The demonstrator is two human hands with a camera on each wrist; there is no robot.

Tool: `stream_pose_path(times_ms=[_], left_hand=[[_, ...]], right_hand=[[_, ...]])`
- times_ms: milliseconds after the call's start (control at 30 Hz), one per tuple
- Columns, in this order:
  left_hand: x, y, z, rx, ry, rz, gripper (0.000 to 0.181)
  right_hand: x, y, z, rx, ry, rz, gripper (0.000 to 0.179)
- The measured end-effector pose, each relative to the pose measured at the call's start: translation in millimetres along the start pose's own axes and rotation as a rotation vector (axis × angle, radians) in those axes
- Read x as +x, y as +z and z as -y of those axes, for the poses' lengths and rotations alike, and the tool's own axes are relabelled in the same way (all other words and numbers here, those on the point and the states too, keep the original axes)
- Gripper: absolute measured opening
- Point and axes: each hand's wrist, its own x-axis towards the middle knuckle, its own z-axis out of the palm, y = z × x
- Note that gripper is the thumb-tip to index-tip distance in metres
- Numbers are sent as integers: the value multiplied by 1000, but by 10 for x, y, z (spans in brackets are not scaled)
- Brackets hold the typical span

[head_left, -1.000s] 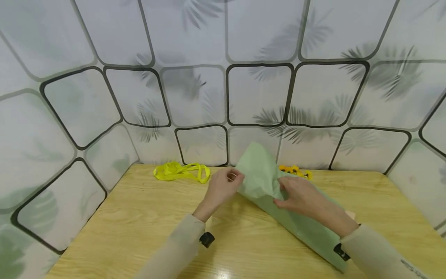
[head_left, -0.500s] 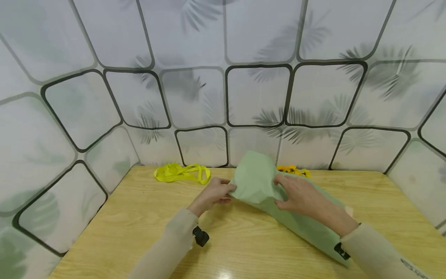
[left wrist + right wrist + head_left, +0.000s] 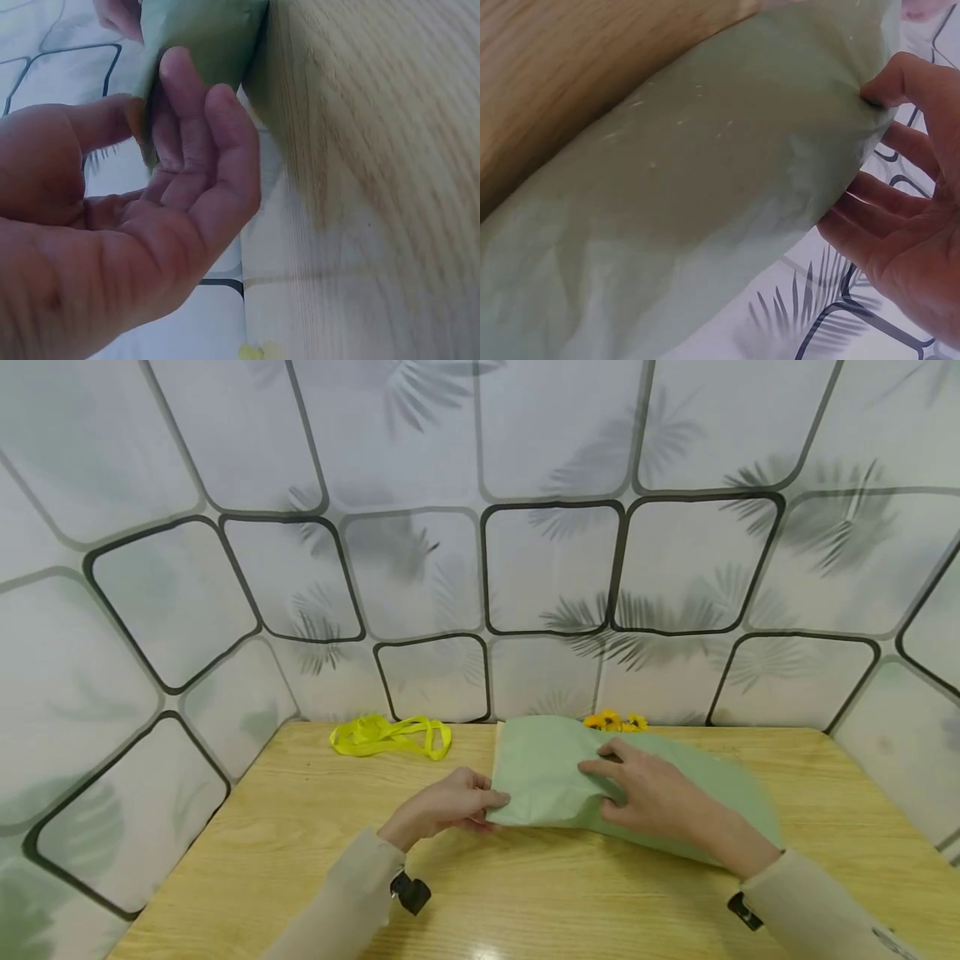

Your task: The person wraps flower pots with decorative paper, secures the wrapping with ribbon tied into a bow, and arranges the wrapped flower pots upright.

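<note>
A light green sheet of wrapping paper (image 3: 540, 768) lies folded over in a long roll on the table, its right part bulging. At its near left corner my left hand (image 3: 450, 802) pinches the edge between thumb and fingers. The left wrist view shows the thumb on one side of the paper edge (image 3: 148, 124) and the fingers on the other. My right hand (image 3: 660, 793) holds the middle of the roll. In the right wrist view its thumb (image 3: 892, 82) dents the paper, and the other fingers lie along the far side. What is inside the paper is hidden.
Yellow ribbon (image 3: 375, 737) lies in a loose heap at the table's back left. Behind the paper, several yellow flowers (image 3: 615, 721) peek out near the back edge. A patterned cloth wall (image 3: 420, 568) rises behind the wooden table (image 3: 300, 852).
My left hand took the paper's left corner and drew it down toward me. The raised peak of paper now lies flatter. The paper's right end swung away from me; my right hand stays on it.
</note>
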Motion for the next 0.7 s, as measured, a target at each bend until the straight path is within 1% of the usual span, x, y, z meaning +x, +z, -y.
stream_pose_path(times_ms=[100,167,233,333,433,500,567,700], left_hand=[[29,8,-3,21,9,-30,42],[80,26,-10,17,21,-71,52],[141,60,-17,4,47,-131,55],[222,124,-15,-12,77,-223,49],[232,169,-10,-13,85,-284,41],[222,177,0,-13,83,-295,38],[219,172,9,-20,83,-288,38],[261,139,27,-49,75,-285,36]], right_hand=[[-20,4,-6,2,-4,-6,45],[-28,15,-11,0,-9,-16,46],[-29,38,-14,-1,-14,-26,46],[-26,92,-12,21,-3,-25,47],[-12,167,-11,44,-8,-35,47],[-2,210,-9,50,-24,-48,48],[11,241,-5,46,-49,-64,49],[38,257,17,53,-72,-76,51]])
